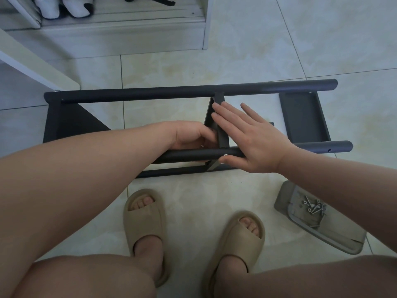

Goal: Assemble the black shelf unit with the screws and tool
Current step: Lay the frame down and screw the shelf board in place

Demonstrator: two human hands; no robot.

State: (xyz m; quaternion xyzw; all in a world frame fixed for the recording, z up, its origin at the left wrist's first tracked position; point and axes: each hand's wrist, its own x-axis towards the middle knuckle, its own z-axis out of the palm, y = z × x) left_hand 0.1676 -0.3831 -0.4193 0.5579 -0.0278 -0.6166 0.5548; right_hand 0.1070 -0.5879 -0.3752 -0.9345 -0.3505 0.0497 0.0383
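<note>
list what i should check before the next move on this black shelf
1. Middle panel steadied: right hand lies flat on it, ok.
2. Screw in near pole at that panel: present, ok; tightness cannot tell.
3. Tool in left hand: cannot tell.
4. Spare screws in grey tray: ok.
5. Hole at the pole's right end: empty, not ok.

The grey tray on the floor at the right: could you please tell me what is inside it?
The grey tray holds a loose pile of silver screws near its far end. The right forearm covers its right side, so anything there cannot be seen.
</note>
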